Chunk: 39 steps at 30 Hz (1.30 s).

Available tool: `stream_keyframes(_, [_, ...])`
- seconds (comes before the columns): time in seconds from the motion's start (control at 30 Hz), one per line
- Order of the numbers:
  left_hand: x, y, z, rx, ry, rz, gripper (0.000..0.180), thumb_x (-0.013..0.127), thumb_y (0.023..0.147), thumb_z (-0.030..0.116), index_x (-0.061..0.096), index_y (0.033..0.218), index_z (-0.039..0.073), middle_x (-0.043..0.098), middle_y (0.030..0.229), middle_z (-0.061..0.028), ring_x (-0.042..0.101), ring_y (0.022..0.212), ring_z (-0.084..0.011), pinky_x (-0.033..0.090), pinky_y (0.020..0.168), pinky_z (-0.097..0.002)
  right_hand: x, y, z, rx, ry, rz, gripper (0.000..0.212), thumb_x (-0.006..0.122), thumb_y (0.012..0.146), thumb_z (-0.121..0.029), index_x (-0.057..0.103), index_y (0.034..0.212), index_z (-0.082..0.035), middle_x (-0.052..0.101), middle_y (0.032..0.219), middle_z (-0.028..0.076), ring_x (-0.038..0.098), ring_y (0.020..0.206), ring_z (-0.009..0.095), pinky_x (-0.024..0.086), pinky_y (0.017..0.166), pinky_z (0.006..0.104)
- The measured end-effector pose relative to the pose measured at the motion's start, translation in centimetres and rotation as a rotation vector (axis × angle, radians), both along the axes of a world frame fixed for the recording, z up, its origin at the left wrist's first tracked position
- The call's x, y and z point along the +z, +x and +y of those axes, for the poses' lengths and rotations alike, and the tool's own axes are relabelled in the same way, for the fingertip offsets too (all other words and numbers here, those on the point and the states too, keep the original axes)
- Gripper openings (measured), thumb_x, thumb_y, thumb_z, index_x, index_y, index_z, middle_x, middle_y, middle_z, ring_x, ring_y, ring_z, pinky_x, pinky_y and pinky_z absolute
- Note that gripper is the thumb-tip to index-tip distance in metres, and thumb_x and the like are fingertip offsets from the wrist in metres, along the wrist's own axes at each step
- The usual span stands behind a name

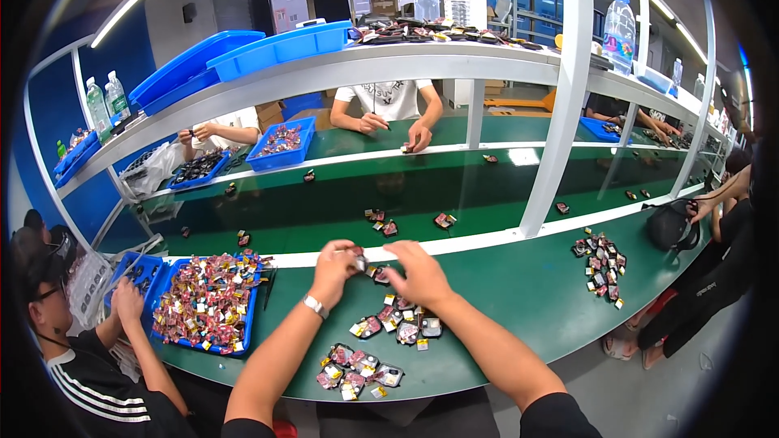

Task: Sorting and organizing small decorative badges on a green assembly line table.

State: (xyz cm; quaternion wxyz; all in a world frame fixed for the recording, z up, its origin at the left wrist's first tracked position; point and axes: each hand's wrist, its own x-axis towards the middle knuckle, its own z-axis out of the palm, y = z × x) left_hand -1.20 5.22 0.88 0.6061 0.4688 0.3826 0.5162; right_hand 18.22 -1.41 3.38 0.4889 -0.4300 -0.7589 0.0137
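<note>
My left hand (331, 276), with a metal band at its wrist, is closed on a small electronic part (359, 263) that shows dark and silvery between the fingers. Close by, my right hand (420, 274) has its thumb and fingers apart; its thumb is beside another small part (378, 274) on the green table (487, 308). Below my hands lies a loose cluster of black-cased electronic parts (389, 318) with pinkish boards and yellow-white pieces. A second cluster (355, 371) lies at the near table edge.
A blue tray (254, 316) heaped with small boards stands at the left, near a seated co-worker (89, 357). More parts (602, 266) lie to the right. Beyond a white rail (479, 239), a green belt (324, 219) carries scattered parts. White posts (556, 113) hold a shelf overhead.
</note>
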Motion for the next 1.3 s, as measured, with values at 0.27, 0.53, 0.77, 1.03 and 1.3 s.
stream_keyframes(0.27, [-2.6,-5.3,13.4,0.407,0.317,0.773,0.017,0.062,0.082,0.004,0.064,0.097,-0.002,0.071,0.086,-0.0129,0.068,0.085,-0.0240,0.053,0.075,-0.0336,-4.3,5.9,4.6,-0.306,-0.384,0.146,0.036,0.072,0.076,-0.018,0.063,0.106,-0.001,0.063,0.103,0.015,0.060,0.102,0.031,0.048,0.087,0.0403])
stream_keyframes(0.53, [-1.3,-2.9,6.6,0.551,0.648,0.837,0.020,0.057,0.082,0.001,0.065,0.100,0.002,0.066,0.101,-0.0135,0.061,0.085,-0.0283,0.048,0.083,-0.0394,-2.6,0.4,10.4,-0.590,-0.422,-0.130,0.046,0.079,0.070,-0.031,0.060,0.094,0.004,0.062,0.098,0.022,0.059,0.099,0.037,0.048,0.088,0.0445])
stream_keyframes(0.77, [-0.1,-2.3,1.3,0.203,0.365,0.578,0.020,0.058,0.092,0.011,0.063,0.109,0.003,0.067,0.104,-0.0045,0.059,0.081,-0.0110,0.050,0.069,-0.0262,-2.6,2.2,9.8,-0.100,-0.367,-0.022,0.049,0.074,0.070,-0.016,0.059,0.114,-0.001,0.067,0.106,0.014,0.062,0.099,0.031,0.051,0.088,0.0395])
stream_keyframes(1.03, [2.0,-1.1,-1.8,-0.627,-0.063,0.127,0.035,0.053,0.097,0.013,0.054,0.129,0.000,0.064,0.099,-0.0055,0.060,0.082,-0.0079,0.052,0.071,-0.0243,1.5,1.7,0.5,0.332,-0.500,-0.166,0.062,0.070,0.077,-0.008,0.047,0.135,-0.005,0.055,0.130,0.014,0.049,0.123,0.032,0.040,0.106,0.0385])
stream_keyframes(1.3, [1.8,-1.0,-3.6,-0.367,-0.080,0.002,0.040,0.049,0.095,0.001,0.046,0.134,-0.001,0.060,0.114,-0.0101,0.063,0.101,-0.0171,0.057,0.088,-0.0311,0.7,0.3,-0.3,0.259,-0.199,-0.205,0.030,0.071,0.078,-0.008,0.065,0.107,-0.009,0.054,0.128,0.009,0.048,0.122,0.030,0.043,0.101,0.0391])
